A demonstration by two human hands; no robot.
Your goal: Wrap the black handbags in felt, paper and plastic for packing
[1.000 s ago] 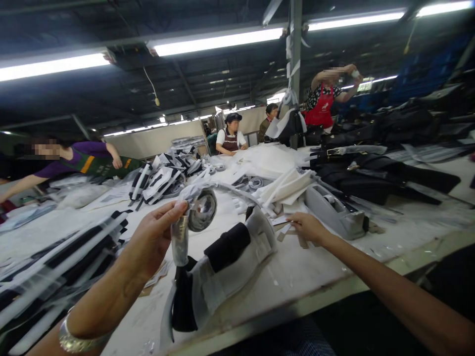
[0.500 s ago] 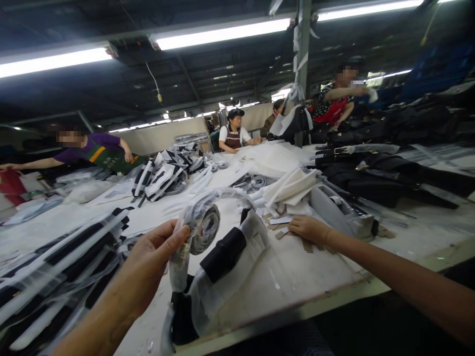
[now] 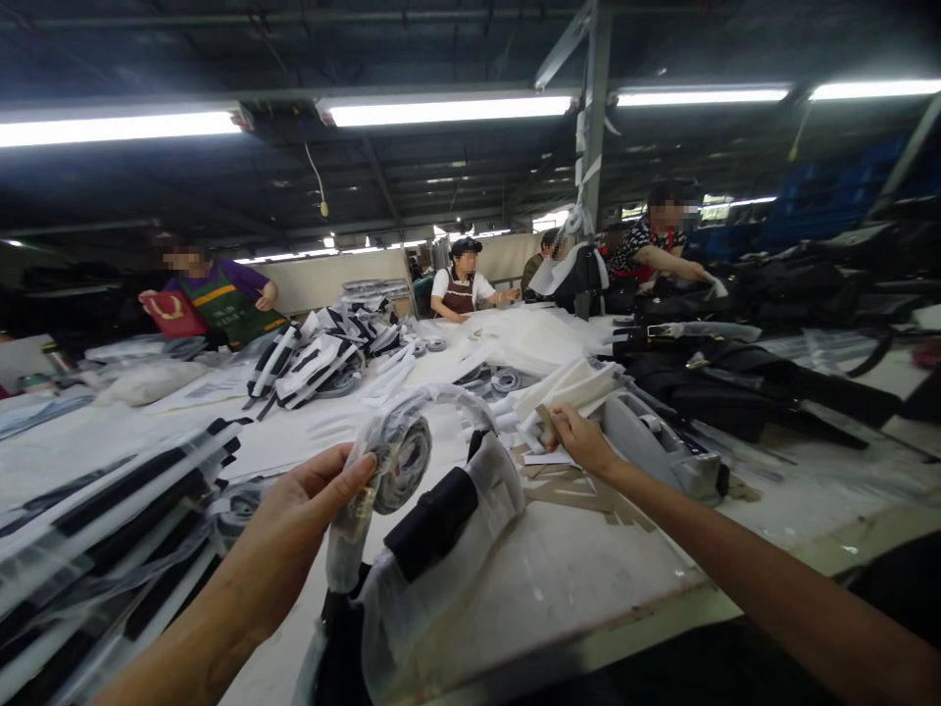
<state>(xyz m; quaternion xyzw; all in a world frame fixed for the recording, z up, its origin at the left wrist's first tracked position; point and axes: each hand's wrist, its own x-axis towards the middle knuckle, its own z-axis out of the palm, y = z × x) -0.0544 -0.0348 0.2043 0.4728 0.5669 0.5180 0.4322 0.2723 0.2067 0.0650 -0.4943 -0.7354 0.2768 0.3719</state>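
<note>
My left hand (image 3: 313,500) pinches a plastic-wrapped strap (image 3: 351,539) between thumb and fingers. The strap arches over toward the right, and a coiled end (image 3: 413,459) sits just beyond my fingertips. Below it, a black sleeve-like piece (image 3: 433,525) is partly wrapped in translucent sheeting (image 3: 448,588) near the table's front edge. My right hand (image 3: 580,441) is closed on a small brown cardboard strip (image 3: 545,420), raised over a scatter of similar pieces (image 3: 573,488). Beside that hand stands a grey tape dispenser (image 3: 647,441).
Wrapped black-and-white straps (image 3: 95,529) lie in a stack at left, with another pile (image 3: 330,353) farther back. White foam strips (image 3: 566,387) lie behind my right hand. Black bags (image 3: 706,382) cover the right side. Several co-workers stand around the table (image 3: 588,579).
My right hand has lifted off the cardboard scatter with one strip in its fingers. My left hand still pinches the strap. The co-worker at left has drawn a red bag closer.
</note>
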